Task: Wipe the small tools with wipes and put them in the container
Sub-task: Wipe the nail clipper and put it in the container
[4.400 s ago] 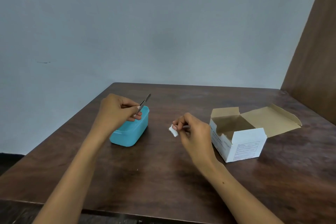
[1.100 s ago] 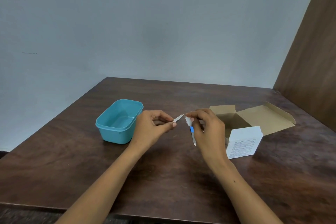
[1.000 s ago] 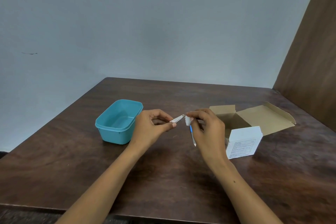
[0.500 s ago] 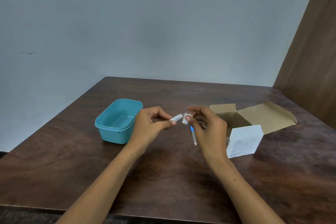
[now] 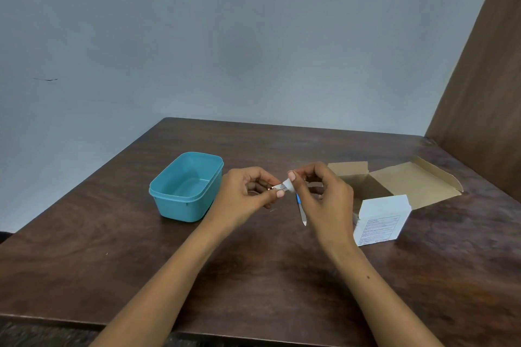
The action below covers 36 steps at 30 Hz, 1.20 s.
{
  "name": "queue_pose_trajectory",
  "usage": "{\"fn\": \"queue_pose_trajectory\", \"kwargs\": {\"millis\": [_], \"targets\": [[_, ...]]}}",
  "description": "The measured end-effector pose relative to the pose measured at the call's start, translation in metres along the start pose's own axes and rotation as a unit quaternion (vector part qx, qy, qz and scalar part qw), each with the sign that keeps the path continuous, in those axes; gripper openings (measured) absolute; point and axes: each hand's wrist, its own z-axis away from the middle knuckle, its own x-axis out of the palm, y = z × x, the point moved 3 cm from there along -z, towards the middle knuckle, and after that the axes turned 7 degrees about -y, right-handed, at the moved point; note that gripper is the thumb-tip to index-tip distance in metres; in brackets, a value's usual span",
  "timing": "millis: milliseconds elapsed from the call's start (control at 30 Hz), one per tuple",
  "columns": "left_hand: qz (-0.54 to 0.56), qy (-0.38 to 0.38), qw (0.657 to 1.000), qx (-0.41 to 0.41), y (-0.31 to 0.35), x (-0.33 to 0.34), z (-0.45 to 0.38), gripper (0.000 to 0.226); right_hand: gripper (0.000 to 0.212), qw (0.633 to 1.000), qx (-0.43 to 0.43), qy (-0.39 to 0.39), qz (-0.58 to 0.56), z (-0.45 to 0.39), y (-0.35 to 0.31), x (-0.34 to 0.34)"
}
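Dark wood worktop (image 5: pixel 253 276), grey wall behind, brown panel to the far right.

Cardboard box (image 5: pixel 383 205), flaps open, white printed face toward the camera, just right of the right hand; whether they touch cannot be told.

Teal container (image 5: pixel 186 186), lid off, nothing visible inside, just left of the left hand and apart from it.

Left hand (image 5: pixel 245 197): fingers curled, thumb and forefinger pinching a small metal tool (image 5: pixel 277 186) by its near end; the tip points right, toward the other hand.

Right hand (image 5: pixel 324 200): fingers curled, thumb and forefinger pinching a small white wipe (image 5: pixel 289 185) that touches the tool's tip. The two hands meet above the worktop, between container and box.

A thin white tool with a blue band (image 5: pixel 300 210) slants down just below the right hand's thumb. Held or lying on the worktop: cannot tell.
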Motion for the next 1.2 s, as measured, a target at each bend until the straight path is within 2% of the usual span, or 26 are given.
{"fn": "queue_pose_trajectory", "kwargs": {"millis": [133, 200, 300, 467, 633, 733, 800, 933, 1067, 1200], "targets": [[0.009, 0.012, 1.000, 0.022, 0.001, -0.001, 0.001, 0.015, 0.006, 1.000, 0.010, 0.007, -0.014, -0.001, 0.001, -0.001], [0.015, 0.017, 0.999, 0.040, 0.003, -0.001, 0.002, 0.017, 0.005, 0.999, 0.011, -0.012, -0.045, 0.000, 0.000, 0.003], [0.025, 0.018, 0.998, 0.052, 0.004, -0.002, 0.003, 0.019, 0.004, 0.999, 0.009, -0.038, -0.031, 0.000, -0.001, 0.007], [0.062, 0.025, 0.997, 0.035, 0.004, -0.002, 0.004, 0.025, 0.008, 0.999, 0.018, 0.016, -0.022, -0.002, 0.002, 0.001], [0.068, 0.052, 0.996, 0.021, 0.003, -0.005, 0.003, 0.036, 0.013, 1.000, -0.001, -0.011, -0.029, 0.001, -0.003, 0.006], [0.075, 0.043, 0.996, 0.012, 0.003, -0.005, 0.003, 0.035, 0.024, 0.999, 0.001, 0.036, 0.005, 0.000, -0.005, 0.002], [0.075, 0.040, 0.996, 0.012, 0.004, -0.004, 0.003, 0.032, 0.021, 0.998, -0.009, 0.060, 0.023, -0.001, -0.004, -0.002], [0.067, 0.049, 0.996, 0.026, 0.007, -0.005, 0.004, 0.029, 0.006, 0.998, -0.054, 0.000, 0.037, -0.001, -0.007, 0.000], [0.103, 0.057, 0.993, 0.025, 0.008, -0.009, 0.002, 0.028, 0.013, 0.992, -0.079, -0.067, 0.072, -0.001, -0.006, 0.005], [0.131, 0.058, 0.990, 0.010, 0.007, -0.013, 0.002, 0.037, 0.018, 0.986, -0.067, -0.109, 0.106, -0.002, 0.000, 0.010]]}}
